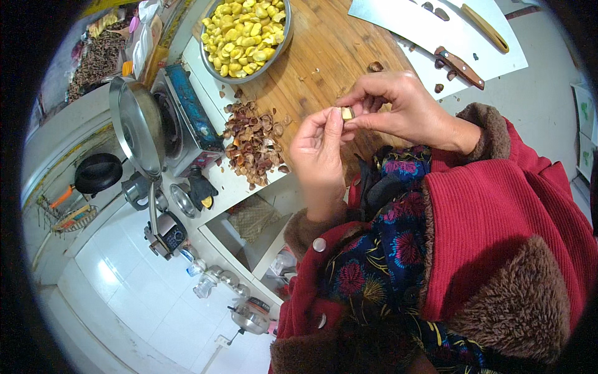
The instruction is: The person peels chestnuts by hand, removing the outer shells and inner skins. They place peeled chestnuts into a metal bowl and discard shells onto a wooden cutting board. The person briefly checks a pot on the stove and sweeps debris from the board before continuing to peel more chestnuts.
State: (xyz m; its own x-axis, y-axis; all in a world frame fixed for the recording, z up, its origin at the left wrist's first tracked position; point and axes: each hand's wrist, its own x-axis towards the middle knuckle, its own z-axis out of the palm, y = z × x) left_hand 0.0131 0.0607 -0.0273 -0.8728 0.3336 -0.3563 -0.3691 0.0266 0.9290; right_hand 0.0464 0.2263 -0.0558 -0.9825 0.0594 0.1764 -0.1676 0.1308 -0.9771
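A small piece of chestnut (347, 113), pale yellow with dark shell along one side, is pinched between the fingertips of both hands. My left hand (322, 149) grips its near side with thumb and forefinger. From the other side, my right hand (397, 105) holds it between thumb and fingers. Both hands are above a wooden cutting board (336, 42). Beyond them, a metal bowl (288, 42) is heaped with peeled yellow chestnuts (245, 35). Brown chestnut shells (257, 145) lie piled left of the board, and one dark shell piece (375, 67) rests on it.
A wooden-handled knife (460, 68) lies on a white panel (500, 56) at the right, near a tan handle (486, 28) and scattered shell bits. At left are a gas stove (187, 117), a long-handled metal pan (135, 126) and a black cloth (202, 184).
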